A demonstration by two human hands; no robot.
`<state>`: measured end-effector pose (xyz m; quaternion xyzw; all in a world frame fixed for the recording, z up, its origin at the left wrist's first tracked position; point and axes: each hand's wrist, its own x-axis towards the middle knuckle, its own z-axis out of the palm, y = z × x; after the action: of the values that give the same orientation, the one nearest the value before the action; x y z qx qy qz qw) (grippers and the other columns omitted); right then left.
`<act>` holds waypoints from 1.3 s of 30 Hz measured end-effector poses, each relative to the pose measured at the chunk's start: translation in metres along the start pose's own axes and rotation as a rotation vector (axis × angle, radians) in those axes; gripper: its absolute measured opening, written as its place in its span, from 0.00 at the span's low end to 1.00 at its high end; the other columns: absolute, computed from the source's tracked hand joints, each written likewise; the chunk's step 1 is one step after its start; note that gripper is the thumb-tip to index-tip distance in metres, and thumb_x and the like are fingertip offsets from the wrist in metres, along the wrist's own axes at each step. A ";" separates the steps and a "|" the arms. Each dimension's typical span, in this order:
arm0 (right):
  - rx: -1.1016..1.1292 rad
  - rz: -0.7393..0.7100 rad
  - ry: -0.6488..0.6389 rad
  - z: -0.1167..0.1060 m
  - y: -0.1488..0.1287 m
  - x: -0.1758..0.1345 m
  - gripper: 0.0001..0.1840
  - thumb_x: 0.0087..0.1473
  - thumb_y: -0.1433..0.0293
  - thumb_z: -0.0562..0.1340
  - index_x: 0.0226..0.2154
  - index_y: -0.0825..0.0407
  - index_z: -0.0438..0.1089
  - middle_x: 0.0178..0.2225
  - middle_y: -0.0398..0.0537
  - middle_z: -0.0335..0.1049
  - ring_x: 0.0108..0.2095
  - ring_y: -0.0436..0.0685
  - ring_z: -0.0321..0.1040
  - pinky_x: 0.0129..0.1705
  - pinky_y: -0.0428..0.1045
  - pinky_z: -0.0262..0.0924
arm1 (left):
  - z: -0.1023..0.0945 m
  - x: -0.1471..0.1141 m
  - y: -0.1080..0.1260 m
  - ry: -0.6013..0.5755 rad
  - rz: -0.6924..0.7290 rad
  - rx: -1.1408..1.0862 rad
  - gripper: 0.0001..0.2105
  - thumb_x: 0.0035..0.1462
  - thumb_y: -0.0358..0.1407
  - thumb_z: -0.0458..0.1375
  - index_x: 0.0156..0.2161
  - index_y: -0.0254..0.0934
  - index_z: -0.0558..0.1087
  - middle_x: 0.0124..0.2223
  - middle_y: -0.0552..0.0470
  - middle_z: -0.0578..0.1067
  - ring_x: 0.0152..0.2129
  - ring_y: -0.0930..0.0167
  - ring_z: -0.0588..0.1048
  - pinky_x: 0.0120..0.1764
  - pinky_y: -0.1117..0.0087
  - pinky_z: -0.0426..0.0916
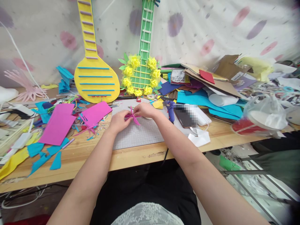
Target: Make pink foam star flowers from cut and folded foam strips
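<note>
Over a grey cutting mat (140, 137), my left hand (119, 121) and my right hand (145, 110) meet around a small magenta flower-like piece (134, 118) with several pointed petals. Both hands have their fingers pinched on it, the left at its left side and the right at its upper right. The fingertips partly cover the piece. A purple glue gun (171, 111) lies to the right of my right hand. Magenta sheets (96, 114) lie to the left of my left hand.
A yellow instrument-shaped craft (97, 81) and a green one (143, 78) with yellow flowers lean at the back. A phone (186, 116) lies at right, near a plastic-bagged red cup (248, 123). Blue scraps (55, 161) litter the left. Coloured sheets (208, 104) pile up behind.
</note>
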<state>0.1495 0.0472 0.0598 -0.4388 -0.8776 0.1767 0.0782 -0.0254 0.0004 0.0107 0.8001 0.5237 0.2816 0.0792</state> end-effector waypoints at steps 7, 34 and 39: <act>-0.033 -0.068 0.027 0.004 0.006 0.003 0.08 0.50 0.66 0.62 0.32 0.48 0.77 0.29 0.43 0.74 0.30 0.50 0.65 0.30 0.44 0.48 | 0.000 0.001 -0.004 -0.061 -0.041 0.100 0.09 0.54 0.38 0.55 0.39 0.41 0.75 0.37 0.50 0.78 0.34 0.63 0.75 0.34 0.67 0.66; -0.398 -0.128 -0.054 0.006 -0.012 0.009 0.13 0.55 0.64 0.57 0.39 0.46 0.76 0.38 0.50 0.76 0.37 0.55 0.69 0.32 0.46 0.49 | -0.004 0.004 0.001 -0.176 -0.239 0.369 0.17 0.58 0.45 0.49 0.41 0.43 0.78 0.39 0.46 0.79 0.38 0.59 0.76 0.35 0.64 0.65; -0.420 -0.152 -0.072 0.005 -0.011 0.009 0.14 0.56 0.64 0.57 0.41 0.47 0.75 0.37 0.51 0.75 0.37 0.56 0.69 0.32 0.47 0.48 | -0.006 0.003 0.003 -0.176 -0.228 0.361 0.17 0.58 0.46 0.49 0.42 0.43 0.77 0.39 0.46 0.79 0.38 0.59 0.76 0.34 0.64 0.65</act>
<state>0.1345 0.0467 0.0597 -0.3716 -0.9278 -0.0007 -0.0333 -0.0249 0.0007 0.0184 0.7586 0.6435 0.1017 0.0116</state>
